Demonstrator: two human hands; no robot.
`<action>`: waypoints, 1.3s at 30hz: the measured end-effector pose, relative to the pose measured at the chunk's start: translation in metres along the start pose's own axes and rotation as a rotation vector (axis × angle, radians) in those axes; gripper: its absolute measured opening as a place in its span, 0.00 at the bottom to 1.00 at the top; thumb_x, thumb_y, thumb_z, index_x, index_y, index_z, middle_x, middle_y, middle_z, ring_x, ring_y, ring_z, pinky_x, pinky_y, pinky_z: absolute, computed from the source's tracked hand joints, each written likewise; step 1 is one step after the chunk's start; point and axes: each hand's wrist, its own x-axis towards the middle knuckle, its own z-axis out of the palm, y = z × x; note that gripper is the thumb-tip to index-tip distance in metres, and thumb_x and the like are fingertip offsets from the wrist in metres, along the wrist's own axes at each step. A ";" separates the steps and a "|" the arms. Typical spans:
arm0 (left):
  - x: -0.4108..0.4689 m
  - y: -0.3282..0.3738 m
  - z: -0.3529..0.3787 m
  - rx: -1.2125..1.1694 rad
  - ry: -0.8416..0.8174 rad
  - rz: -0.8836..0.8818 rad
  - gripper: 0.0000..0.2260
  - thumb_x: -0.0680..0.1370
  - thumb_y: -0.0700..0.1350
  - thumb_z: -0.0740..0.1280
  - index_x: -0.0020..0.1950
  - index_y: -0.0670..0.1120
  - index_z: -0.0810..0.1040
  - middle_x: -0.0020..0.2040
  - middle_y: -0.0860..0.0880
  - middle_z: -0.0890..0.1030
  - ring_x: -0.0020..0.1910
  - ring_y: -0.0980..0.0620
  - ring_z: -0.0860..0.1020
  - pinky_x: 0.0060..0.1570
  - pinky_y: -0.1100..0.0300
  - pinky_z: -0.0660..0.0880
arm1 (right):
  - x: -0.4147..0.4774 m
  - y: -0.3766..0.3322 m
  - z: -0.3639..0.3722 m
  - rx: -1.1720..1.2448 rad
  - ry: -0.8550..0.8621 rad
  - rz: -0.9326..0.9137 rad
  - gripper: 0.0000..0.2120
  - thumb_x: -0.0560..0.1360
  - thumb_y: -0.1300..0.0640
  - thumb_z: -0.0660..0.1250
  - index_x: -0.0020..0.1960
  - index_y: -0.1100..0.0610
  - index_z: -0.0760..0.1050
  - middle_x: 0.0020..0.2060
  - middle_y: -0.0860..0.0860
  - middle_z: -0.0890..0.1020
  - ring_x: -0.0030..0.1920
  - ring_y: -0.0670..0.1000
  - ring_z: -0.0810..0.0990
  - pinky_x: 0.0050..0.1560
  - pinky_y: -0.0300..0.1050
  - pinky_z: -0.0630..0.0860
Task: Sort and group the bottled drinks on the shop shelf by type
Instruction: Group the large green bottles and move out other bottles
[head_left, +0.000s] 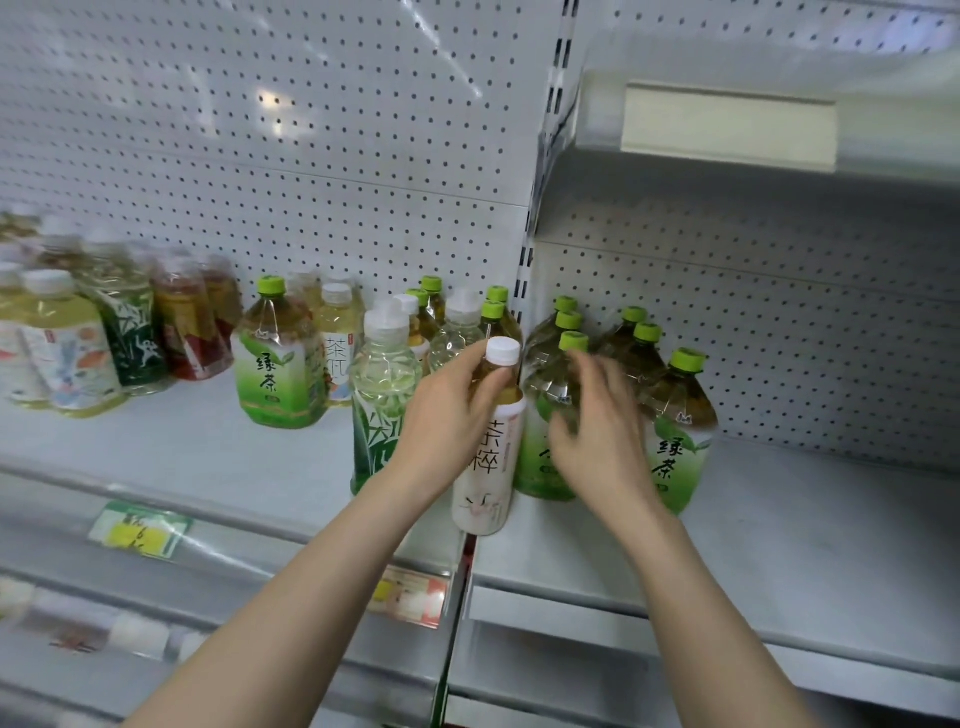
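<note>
Beside the white-capped bottle (488, 467), green-capped bottles (678, 415)

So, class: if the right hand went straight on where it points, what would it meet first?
Probably the green-capped bottle just beyond the right hand, though depth is unclear.

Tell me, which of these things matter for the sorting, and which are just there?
Part of the job: white-capped tea bottle, gripped by the left hand; green-capped tea bottles, the right hand reaching at one; bamboo-label bottle; red-label bottles.
Just there: price tags; pegboard wall; blank label strip overhead.
</note>
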 end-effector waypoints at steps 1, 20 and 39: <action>-0.001 -0.002 0.000 0.059 0.008 0.029 0.12 0.81 0.47 0.63 0.64 0.49 0.77 0.48 0.51 0.83 0.48 0.51 0.80 0.44 0.57 0.74 | -0.004 -0.005 0.005 0.106 -0.078 0.003 0.28 0.77 0.58 0.66 0.75 0.52 0.64 0.68 0.50 0.73 0.69 0.50 0.71 0.72 0.50 0.66; -0.041 -0.078 -0.056 -0.197 0.108 -0.415 0.34 0.71 0.52 0.76 0.73 0.49 0.66 0.65 0.53 0.77 0.63 0.54 0.76 0.65 0.51 0.74 | -0.011 -0.032 0.071 0.638 -0.152 0.156 0.26 0.73 0.43 0.72 0.67 0.47 0.66 0.57 0.40 0.78 0.57 0.42 0.78 0.59 0.52 0.77; -0.155 -0.173 -0.353 -0.279 0.341 -0.535 0.24 0.68 0.48 0.80 0.62 0.50 0.78 0.54 0.52 0.85 0.55 0.55 0.82 0.58 0.53 0.79 | -0.029 -0.297 0.189 0.911 -0.148 0.101 0.18 0.71 0.42 0.74 0.55 0.48 0.75 0.47 0.43 0.84 0.47 0.42 0.83 0.52 0.54 0.82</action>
